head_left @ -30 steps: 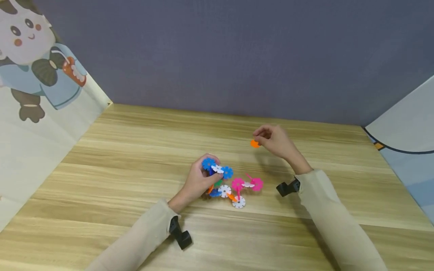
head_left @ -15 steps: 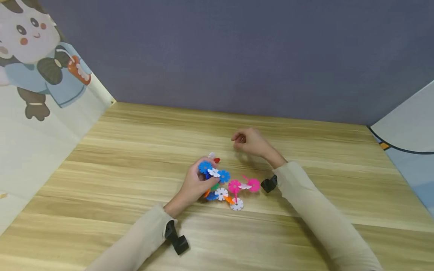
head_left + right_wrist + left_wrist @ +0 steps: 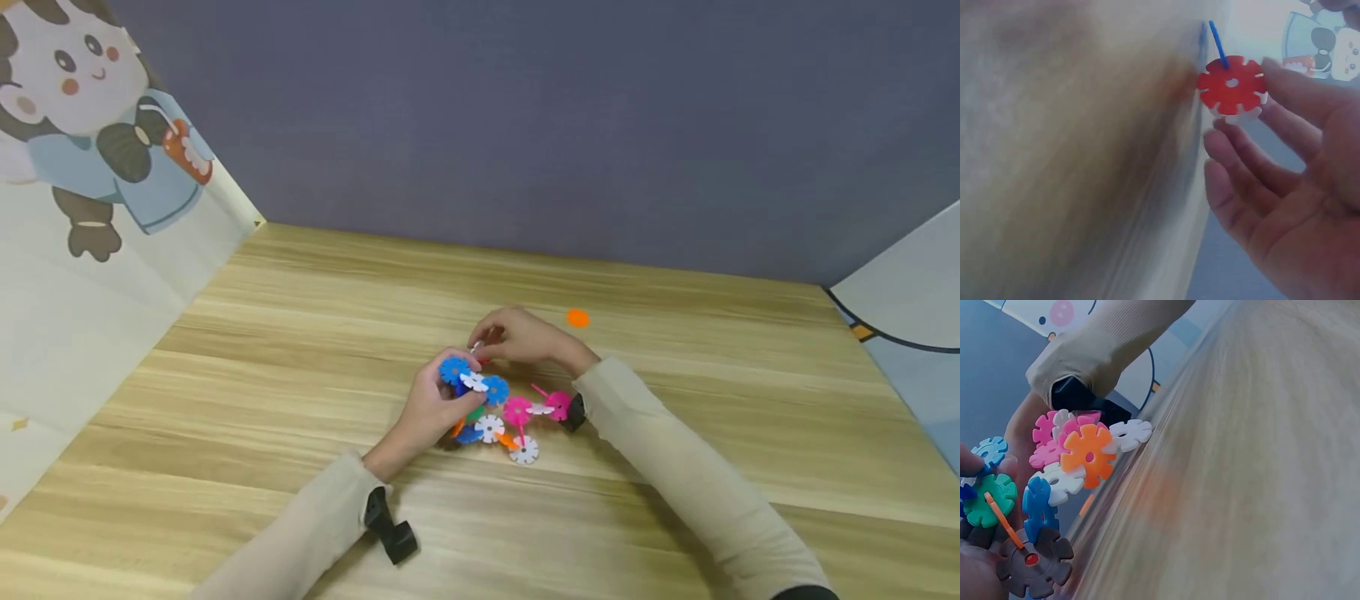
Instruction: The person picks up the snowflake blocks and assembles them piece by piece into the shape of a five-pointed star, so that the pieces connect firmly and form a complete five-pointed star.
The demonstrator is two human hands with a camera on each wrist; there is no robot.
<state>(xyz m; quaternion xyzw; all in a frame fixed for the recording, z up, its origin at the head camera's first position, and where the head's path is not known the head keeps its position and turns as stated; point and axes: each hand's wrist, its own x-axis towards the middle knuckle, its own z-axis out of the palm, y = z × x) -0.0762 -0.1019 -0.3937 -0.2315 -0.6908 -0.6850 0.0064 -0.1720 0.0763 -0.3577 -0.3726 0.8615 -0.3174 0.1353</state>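
Note:
My left hand (image 3: 427,408) grips one end of a chain of slotted plastic snowflake discs. Two blue discs (image 3: 453,371) and a white one show at its thumb and fingers. A green disc (image 3: 991,500) and a dark brown disc (image 3: 1054,565) appear in the left wrist view. From there the chain runs right to several pink discs (image 3: 517,410). At the chain's far side, my right hand (image 3: 525,337) pinches a red disc (image 3: 1232,100) with a white disc behind it. A thin blue disc (image 3: 1216,40) stands edge-on in the red one.
A loose orange disc (image 3: 577,318) lies on the wooden table (image 3: 337,292) beyond the right hand. A dark panel (image 3: 525,125) rises at the back. A cartoon-printed panel (image 3: 97,167) stands on the left, and another light panel (image 3: 907,292) on the right.
My right hand has moved left from beside the orange disc to the red and white discs, which it now pinches. The orange disc stays on the table. My left hand keeps its grip.

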